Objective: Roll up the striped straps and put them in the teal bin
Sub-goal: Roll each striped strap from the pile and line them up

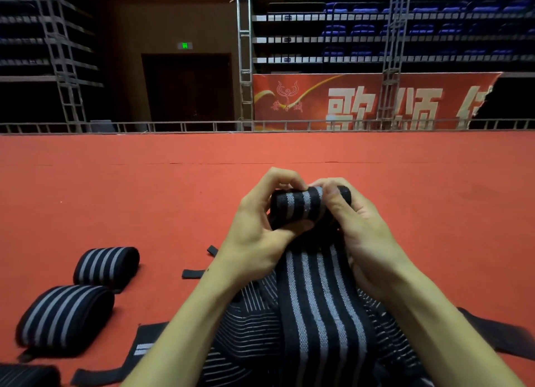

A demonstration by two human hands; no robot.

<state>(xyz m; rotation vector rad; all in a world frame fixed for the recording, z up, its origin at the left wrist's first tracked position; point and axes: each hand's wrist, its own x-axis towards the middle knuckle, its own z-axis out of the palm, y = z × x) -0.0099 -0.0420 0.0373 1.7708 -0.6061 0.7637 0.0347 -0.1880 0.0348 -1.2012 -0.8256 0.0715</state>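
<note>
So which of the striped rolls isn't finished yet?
The roll gripped by the left hand and right hand: its unwound tail hangs toward the person. The far roll and near roll on the floor are fully wound and untouched.

— Rolled straps?
— Two finished rolls (107, 266) (66, 314), lower left; one part-rolled strap (301, 205), centre.
— Loose ones?
— A tangled heap (249, 328), bottom; cannot count.
— Hands?
— Two: left hand (260, 233), right hand (362, 227).
</note>
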